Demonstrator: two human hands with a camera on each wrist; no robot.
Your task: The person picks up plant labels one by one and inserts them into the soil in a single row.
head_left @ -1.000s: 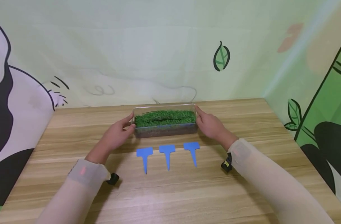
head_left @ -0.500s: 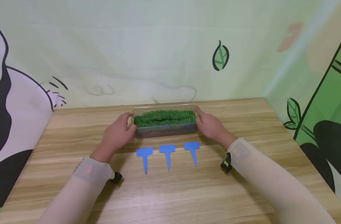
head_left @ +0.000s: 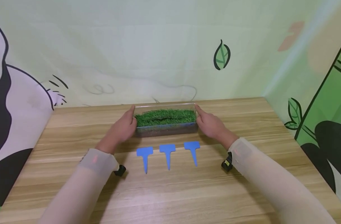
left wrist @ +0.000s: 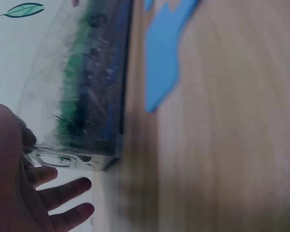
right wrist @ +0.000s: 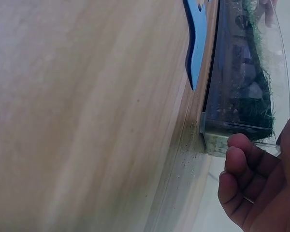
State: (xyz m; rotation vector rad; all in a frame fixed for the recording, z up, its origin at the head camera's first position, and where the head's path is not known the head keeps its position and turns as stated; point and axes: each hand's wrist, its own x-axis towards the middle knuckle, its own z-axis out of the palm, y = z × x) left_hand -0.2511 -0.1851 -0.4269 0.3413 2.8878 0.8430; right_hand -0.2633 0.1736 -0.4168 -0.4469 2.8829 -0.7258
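A clear rectangular plastic box (head_left: 167, 130) with green grass (head_left: 165, 117) over a dark filling stands toward the back of the table. My left hand (head_left: 122, 127) holds its left end; in the left wrist view several lower fingers (left wrist: 63, 193) reach out loosely below the box's end. At the right end my right hand (head_left: 212, 125) grips the box, its fingers (right wrist: 237, 164) curled against the end wall in the right wrist view. In front of the box lie three blue T-shaped plant labels, a left one (head_left: 145, 155), a middle one (head_left: 168, 154) and a right one (head_left: 193, 151).
The wooden table (head_left: 170, 196) runs back to a printed cloth wall (head_left: 117, 56) close behind the box. Small dark crumbs (right wrist: 186, 145) lie on the table by the box's right end. A black wrist camera (head_left: 120, 170) hangs under the left sleeve.
My left hand has slid forward and inward along the box's left end, its index finger now up at the back corner. My right hand, the box and the labels stay put.
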